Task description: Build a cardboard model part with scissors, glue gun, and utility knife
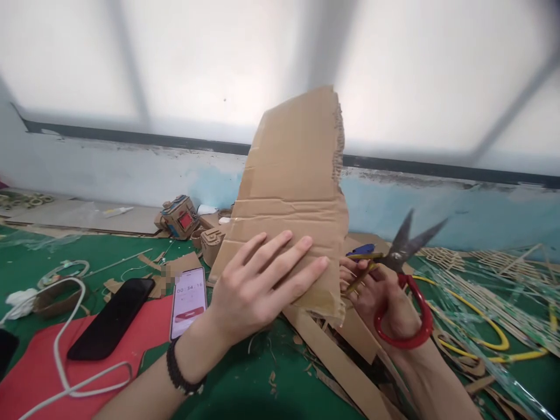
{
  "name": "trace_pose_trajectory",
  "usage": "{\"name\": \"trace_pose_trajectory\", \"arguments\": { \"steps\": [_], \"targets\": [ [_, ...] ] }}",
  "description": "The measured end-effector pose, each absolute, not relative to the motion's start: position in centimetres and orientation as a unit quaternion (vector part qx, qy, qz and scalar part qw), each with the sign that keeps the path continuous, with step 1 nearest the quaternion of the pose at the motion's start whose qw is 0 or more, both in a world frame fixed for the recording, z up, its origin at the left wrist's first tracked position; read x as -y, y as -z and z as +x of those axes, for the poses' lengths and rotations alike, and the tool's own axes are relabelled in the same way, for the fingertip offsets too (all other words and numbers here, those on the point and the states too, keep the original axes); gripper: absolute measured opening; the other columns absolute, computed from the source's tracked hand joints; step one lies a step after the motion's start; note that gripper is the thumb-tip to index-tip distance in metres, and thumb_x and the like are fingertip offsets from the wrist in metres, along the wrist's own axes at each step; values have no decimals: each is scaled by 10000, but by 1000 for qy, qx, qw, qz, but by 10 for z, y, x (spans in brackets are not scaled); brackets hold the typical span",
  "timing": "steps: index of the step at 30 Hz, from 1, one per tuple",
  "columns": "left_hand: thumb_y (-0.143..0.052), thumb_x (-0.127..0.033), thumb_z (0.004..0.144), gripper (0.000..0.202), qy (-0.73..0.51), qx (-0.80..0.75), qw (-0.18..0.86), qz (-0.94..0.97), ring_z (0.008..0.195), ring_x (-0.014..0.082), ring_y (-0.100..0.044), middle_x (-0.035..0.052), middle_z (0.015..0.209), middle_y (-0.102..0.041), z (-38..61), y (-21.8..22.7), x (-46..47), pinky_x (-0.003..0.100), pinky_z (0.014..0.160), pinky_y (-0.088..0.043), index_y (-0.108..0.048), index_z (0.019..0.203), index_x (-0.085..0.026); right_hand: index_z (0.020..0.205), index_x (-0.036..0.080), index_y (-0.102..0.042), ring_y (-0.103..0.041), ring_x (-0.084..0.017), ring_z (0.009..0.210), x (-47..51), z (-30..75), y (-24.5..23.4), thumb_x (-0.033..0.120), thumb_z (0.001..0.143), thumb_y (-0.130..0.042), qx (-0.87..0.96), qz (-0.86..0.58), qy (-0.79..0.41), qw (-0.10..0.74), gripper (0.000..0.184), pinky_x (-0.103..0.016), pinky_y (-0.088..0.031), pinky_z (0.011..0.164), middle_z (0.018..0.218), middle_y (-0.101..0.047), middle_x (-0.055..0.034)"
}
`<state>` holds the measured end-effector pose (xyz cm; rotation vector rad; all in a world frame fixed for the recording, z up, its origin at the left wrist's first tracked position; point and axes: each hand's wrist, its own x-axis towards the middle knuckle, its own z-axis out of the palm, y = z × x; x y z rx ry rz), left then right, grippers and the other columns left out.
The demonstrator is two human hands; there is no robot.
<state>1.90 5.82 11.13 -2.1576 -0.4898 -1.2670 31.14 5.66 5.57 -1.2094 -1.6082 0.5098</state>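
A brown piece of corrugated cardboard [289,175] stands tilted up in front of me, creased across its lower half, with a ragged right edge. Across its lower face lie the spread fingers of my left hand [262,283]; the thumb is hidden, seemingly behind the bottom edge. At the lower right, my right hand [371,297] has scissors [405,335] with red handles hooked on it, their blades apart and pointing up and away. The right fingertips are close to the cardboard's right edge, partly hidden; whether they touch it I cannot tell.
Left, a black phone [111,318] lies on a red sheet [39,379] beside a phone showing a timer [189,300] and a white cable [56,344]. Behind stands a small cardboard model [179,217]. Cardboard strips [336,361], yellow tubing [494,350] and thin sticks [490,291] lie right.
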Motion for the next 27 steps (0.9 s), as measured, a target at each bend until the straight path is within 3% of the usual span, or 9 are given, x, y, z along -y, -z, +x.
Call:
{"name": "trace_pose_trajectory", "arguments": {
  "steps": [3,5,11,15,17,19,21,24,27],
  "targets": [
    [-530,-132,1113,407,434,158,317,-829,1415,267,-685,69,1495,-742,23,-108,-55,444,1293,-431,-677,1487,-198,1064,309,-736,-784,-369,1141,-46,285,-76,818,860,-723,495,-380,-448,640,549,-523,-656,945,1250,-814,-131],
    [-556,-152,1118,379,427,136,310,-839,1387,242,-699,43,1471,-759,22,-105,-53,437,1299,-428,-688,1471,-202,1101,316,-779,-782,-358,1166,-41,269,-84,661,831,-856,454,-338,-504,652,445,-507,-644,1000,1200,-833,-99],
    [-559,-135,1120,369,420,140,291,-848,1380,227,-694,30,1466,-763,18,-96,-51,440,1324,-381,-695,1456,-205,1142,300,-815,-790,-360,1155,-42,247,-92,538,911,-818,476,-311,-498,654,332,-521,-658,986,1170,-848,-93],
    [-597,-151,1106,426,378,169,280,-866,1487,269,-609,34,1568,-691,21,-98,-53,524,1401,-190,-643,1521,-232,1036,275,-802,-791,-340,1116,-50,234,-107,346,840,-876,468,-317,-383,731,221,-523,-643,1007,1201,-834,-76],
    [-636,-328,1112,484,363,192,234,-881,1594,322,-484,82,1635,-625,20,-99,-55,595,1410,-75,-580,1581,-223,972,260,-795,-791,-345,1082,-57,233,-117,294,798,-873,445,-320,-332,767,193,-539,-640,997,1160,-834,-81],
    [-667,-571,1052,713,420,221,146,-868,1669,370,-345,139,1704,-536,17,-97,-56,643,1401,-70,-489,1651,-229,924,260,-784,-789,-350,1070,-63,237,-126,288,768,-866,425,-313,-310,791,179,-545,-641,988,1097,-830,-74],
    [-693,-650,1002,827,566,270,6,-779,1687,383,-299,153,1768,-436,14,-92,-55,634,1382,-219,-416,1690,-285,915,257,-771,-780,-346,1106,-67,244,-131,277,751,-859,410,-309,-304,803,187,-539,-630,1019,1077,-819,-58],
    [-739,-626,989,778,686,308,-328,-571,1534,384,-560,155,1719,-504,16,-83,-46,530,1178,-573,-448,1646,-327,908,243,-747,-759,-326,1176,-71,251,-131,241,737,-831,400,-302,-299,812,190,-517,-600,1085,1111,-809,-47],
    [-788,-808,830,915,521,266,-630,-511,1062,414,-833,246,1267,-806,28,-82,-37,474,795,-722,-625,1454,-158,902,245,-722,-755,-312,1180,-73,250,-127,234,733,-825,408,-287,-306,811,198,-503,-587,1099,1132,-806,-46]
  ]
}}
